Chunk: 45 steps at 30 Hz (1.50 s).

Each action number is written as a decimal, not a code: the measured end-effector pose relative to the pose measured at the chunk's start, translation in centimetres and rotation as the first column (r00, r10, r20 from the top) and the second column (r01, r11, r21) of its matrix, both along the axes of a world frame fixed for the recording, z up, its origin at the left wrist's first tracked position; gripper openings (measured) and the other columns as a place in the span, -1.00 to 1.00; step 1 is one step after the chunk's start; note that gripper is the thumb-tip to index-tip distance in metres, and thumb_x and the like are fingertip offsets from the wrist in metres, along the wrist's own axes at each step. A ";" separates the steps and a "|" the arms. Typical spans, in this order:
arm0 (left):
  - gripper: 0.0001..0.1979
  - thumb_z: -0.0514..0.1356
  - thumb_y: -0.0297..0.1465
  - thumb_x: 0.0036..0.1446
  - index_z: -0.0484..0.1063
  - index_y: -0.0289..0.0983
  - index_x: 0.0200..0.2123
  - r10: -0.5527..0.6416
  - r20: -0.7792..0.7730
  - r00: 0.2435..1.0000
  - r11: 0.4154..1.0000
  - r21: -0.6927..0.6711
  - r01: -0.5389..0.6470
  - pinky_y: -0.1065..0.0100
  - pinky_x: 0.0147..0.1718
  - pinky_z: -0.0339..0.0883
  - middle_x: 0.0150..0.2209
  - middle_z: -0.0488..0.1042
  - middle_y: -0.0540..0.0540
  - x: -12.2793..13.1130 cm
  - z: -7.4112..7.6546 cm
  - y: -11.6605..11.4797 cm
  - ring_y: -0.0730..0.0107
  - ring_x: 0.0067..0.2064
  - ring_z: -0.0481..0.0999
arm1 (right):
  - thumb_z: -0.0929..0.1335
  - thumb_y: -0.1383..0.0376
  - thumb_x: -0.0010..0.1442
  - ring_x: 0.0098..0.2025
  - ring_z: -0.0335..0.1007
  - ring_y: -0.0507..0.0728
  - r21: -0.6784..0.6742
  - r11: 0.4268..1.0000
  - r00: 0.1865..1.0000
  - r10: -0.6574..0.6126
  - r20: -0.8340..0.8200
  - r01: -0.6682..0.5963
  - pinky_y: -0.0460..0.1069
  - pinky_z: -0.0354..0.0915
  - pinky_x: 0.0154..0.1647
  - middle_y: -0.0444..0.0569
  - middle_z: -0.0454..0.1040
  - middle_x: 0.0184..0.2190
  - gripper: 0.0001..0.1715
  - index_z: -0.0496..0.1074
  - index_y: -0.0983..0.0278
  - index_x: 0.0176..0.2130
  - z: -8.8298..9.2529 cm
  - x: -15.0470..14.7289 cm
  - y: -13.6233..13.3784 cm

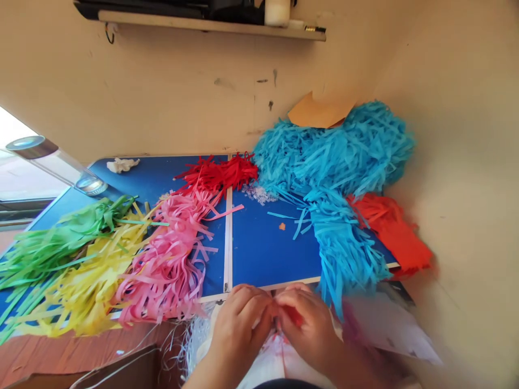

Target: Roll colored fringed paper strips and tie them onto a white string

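Note:
My left hand (pixel 244 319) and my right hand (pixel 308 319) meet over my lap, just below the front edge of the blue folding table (pixel 267 237). The fingertips of both are pinched together, almost touching. A bit of red material (pixel 297 317) shows under the fingers of my right hand; what exactly the two hands grip is hidden. To the right, blue paper strips (pixel 348 243) hang over the table edge. Pink strips (pixel 166 254) lie to the left. White stringy strips (pixel 197 335) hang below the table by my left forearm.
Yellow strips (pixel 101 270), green strips (pixel 73 227) and red strips (pixel 221 173) lie on the table. A big blue pile (pixel 336 151) carries a brown paper piece (pixel 320 111). Red-orange strips (pixel 397 232) sit at right. A clear bottle (pixel 65 165) stands back left, beneath a wall shelf (pixel 211 24).

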<state>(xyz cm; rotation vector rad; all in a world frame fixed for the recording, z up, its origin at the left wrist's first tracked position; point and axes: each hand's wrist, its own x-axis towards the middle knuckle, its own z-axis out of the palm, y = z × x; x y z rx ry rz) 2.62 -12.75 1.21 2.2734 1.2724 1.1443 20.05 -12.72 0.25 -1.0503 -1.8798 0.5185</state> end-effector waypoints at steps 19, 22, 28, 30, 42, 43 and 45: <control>-0.73 0.23 -0.23 0.19 0.47 -0.17 -0.06 0.214 0.517 0.829 0.905 -0.425 0.031 0.28 -0.14 0.50 -0.12 0.55 -0.16 0.8 -1.3 -0.6 0.23 -0.11 0.58 | 0.42 0.17 0.15 -0.49 0.33 0.02 -0.528 0.834 0.851 -0.151 -0.503 -0.164 -0.12 0.28 -0.48 -0.14 0.42 -0.52 -0.78 0.45 0.27 -0.42 -0.4 -1.8 0.8; -0.72 0.31 -0.14 0.08 0.54 -0.19 -0.22 0.357 0.568 0.742 0.833 -0.553 0.024 0.35 -0.17 0.46 -0.21 0.56 -0.11 1.8 -1.0 -0.9 0.27 -0.17 0.57 | 0.41 0.12 0.18 -0.45 0.36 0.04 -0.510 0.847 0.822 -0.182 -0.540 -0.147 -0.10 0.30 -0.43 -0.12 0.42 -0.50 -0.71 0.49 0.27 -0.45 -0.5 -1.8 0.8; -0.65 0.43 -0.12 -0.10 0.52 -0.29 -0.45 0.565 0.605 0.561 0.518 -0.789 0.330 0.52 -0.50 0.25 -0.55 0.47 0.02 1.7 0.4 -0.5 0.53 -0.52 0.38 | 0.46 0.10 0.13 -0.45 0.37 0.03 -0.480 0.838 0.752 -0.137 -0.645 -0.259 -0.10 0.30 -0.43 -0.09 0.46 -0.44 -0.74 0.57 0.24 -0.37 -0.5 -1.1 0.9; -0.63 0.45 -0.14 -0.14 0.49 -0.32 -0.48 0.597 0.620 0.509 0.451 -0.784 0.427 0.54 -0.55 0.17 -0.60 0.43 0.04 1.5 0.2 -0.3 0.60 -0.58 0.30 | 0.48 0.10 0.12 -0.52 0.32 -0.01 -0.513 0.792 0.716 -0.143 -0.683 -0.331 -0.11 0.27 -0.48 -0.11 0.44 -0.46 -0.73 0.58 0.26 -0.39 -0.6 -0.9 1.0; -0.65 0.47 -0.20 -0.14 0.49 -0.35 -0.48 0.612 0.633 0.474 0.301 -0.741 0.600 0.58 -0.61 -0.01 -0.60 0.41 0.01 1.2 -0.6 0.1 0.69 -0.63 0.23 | 0.42 0.29 0.13 -0.52 0.31 -0.04 -0.556 0.757 0.776 -0.105 -0.622 -0.343 -0.13 0.22 -0.48 -0.12 0.44 -0.49 -0.86 0.63 0.24 -0.38 -0.1 -0.2 1.2; -0.64 0.47 -0.19 -0.14 0.48 -0.35 -0.48 0.610 0.633 0.477 0.298 -0.741 0.601 0.58 -0.61 -0.01 -0.60 0.41 0.01 1.2 -0.7 0.1 0.69 -0.63 0.22 | 0.42 0.29 0.12 -0.53 0.31 -0.04 -0.556 0.760 0.782 -0.103 -0.615 -0.337 -0.13 0.22 -0.48 -0.13 0.44 -0.50 -0.86 0.63 0.24 -0.38 0.0 -0.2 1.2; -0.63 0.45 -0.17 -0.13 0.49 -0.35 -0.48 0.601 0.628 0.494 0.304 -0.752 0.585 0.57 -0.61 -0.02 -0.59 0.41 0.01 1.2 -1.0 0.0 0.68 -0.62 0.22 | 0.41 0.29 0.12 -0.50 0.33 -0.02 -0.556 0.770 0.802 -0.100 -0.589 -0.313 -0.12 0.25 -0.45 -0.12 0.44 -0.51 -0.86 0.63 0.25 -0.38 0.1 -0.2 1.1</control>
